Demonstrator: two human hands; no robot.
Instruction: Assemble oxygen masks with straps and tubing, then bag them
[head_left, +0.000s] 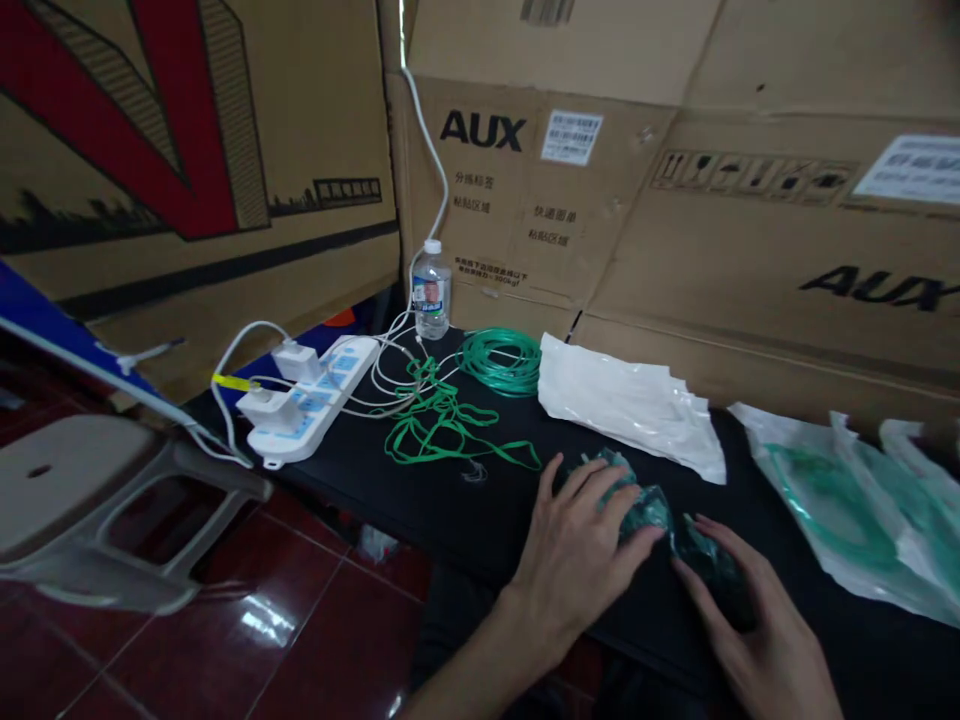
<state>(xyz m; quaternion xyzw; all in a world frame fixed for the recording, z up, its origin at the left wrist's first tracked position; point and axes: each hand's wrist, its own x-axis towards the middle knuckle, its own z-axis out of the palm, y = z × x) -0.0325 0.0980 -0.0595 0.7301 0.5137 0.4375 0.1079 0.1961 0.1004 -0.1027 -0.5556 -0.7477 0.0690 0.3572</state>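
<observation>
Just above the black tabletop's front part, my left hand (577,545) is curled over a crumpled, shiny piece of translucent green plastic (646,508); its exact kind is hard to make out. To its right, my right hand (765,610) has thumb and fingers around a darker part of similar green plastic (705,555). Whether the two parts are joined cannot be seen. Loose green elastic straps (442,420) lie tangled left of my left hand. Behind them is a coil of clear green tubing (499,362).
White pouches (630,400) lie behind my hands. Clear bags with green tubing (832,500) are at the right. A power strip (315,400) with chargers, white cables and a water bottle (432,295) stand left. Cardboard walls (517,230) enclose the back; a stool (75,480) is at left.
</observation>
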